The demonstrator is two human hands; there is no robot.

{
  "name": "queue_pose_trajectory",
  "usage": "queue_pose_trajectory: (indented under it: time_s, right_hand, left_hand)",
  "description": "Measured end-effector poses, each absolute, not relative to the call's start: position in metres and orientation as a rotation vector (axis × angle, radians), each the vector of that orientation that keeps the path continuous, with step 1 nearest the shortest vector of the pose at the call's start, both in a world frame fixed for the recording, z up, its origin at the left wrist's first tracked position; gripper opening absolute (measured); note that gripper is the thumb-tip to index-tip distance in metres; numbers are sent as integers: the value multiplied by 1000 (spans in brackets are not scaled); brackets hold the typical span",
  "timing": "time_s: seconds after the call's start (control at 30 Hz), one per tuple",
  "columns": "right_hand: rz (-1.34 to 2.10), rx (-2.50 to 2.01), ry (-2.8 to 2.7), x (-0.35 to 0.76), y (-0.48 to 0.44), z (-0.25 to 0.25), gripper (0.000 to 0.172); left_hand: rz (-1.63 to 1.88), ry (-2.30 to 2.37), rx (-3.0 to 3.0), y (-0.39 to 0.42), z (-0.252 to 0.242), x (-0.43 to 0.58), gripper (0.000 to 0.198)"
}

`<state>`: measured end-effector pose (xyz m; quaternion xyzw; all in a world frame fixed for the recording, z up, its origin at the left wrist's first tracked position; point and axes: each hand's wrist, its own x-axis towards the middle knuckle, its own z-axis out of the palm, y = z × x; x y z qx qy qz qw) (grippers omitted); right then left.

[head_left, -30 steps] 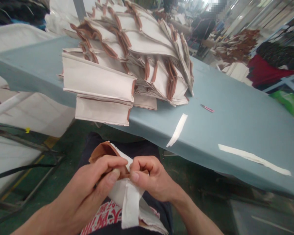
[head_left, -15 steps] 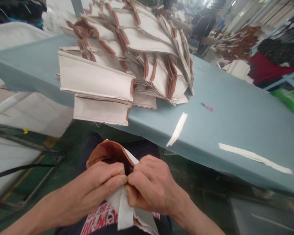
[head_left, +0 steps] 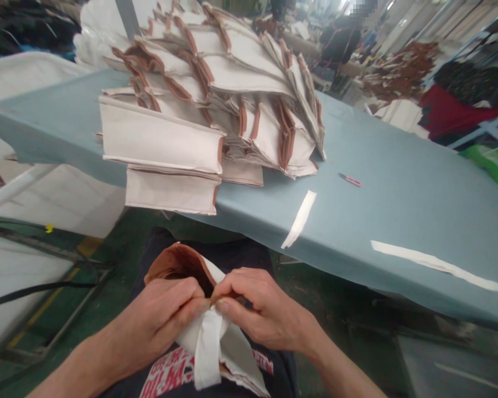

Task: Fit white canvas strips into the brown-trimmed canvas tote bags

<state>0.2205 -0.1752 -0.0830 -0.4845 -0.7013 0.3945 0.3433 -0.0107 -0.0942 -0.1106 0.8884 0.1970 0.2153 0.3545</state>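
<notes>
A white fabric pouch [head_left: 243,354] with a brown lining [head_left: 176,261] rests over my lap, its mouth curving open towards the table. My left hand [head_left: 161,309] is closed, thumb and fingers pinching the pouch's edge. Right beside it, my right hand [head_left: 265,309] pinches the same edge, the thumb pressed near the left fingertips. From between the two hands a short white fabric strip [head_left: 207,356] hangs down over the pouch. The spot under the fingertips is hidden.
On the blue-covered table [head_left: 377,166] lies a large heap of white, brown-edged fabric pieces [head_left: 249,72]. Two of them [head_left: 161,135] jut past the near edge. Pink thread snips [head_left: 351,179] and two white strips [head_left: 299,219] lie to the right. A metal frame [head_left: 45,337] stands at left.
My right hand has loosened from a tight fist to a pinch, with its thumb now stretched along the edge. The hanging strip shows more fully between the hands.
</notes>
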Motion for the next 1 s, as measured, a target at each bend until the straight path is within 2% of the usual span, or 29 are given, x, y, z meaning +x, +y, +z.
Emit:
queue_pose_trajectory:
  time_s: [0.2,0.37,0.53,0.8,0.93,1.0]
  right_hand:
    - [736,-1257,-2061,218,-179,-74,24]
    - [577,-1275,-2034,218,-179,-75,30]
    - [779,-1257,-1987,222,-184,-69,20]
    - [975,-1246,-1908,232,-193,-61,17]
    - [1087,-1321,-1872,236,-200,-64,22]
    - [1325,-1331,-1727,235,-203,-76,29]
  left_hand:
    - [388,496,2128,-92,-96,-9,40]
    - [352,481,2088,-91,-87,-2,43]
    - [236,433,2092,-87,-74,1,38]
    - [197,441,2329,-98,-66,9,25]
    - [347,457,2475,-118,-70,13,28]
    - [385,410,2446,-127,-73,13,28]
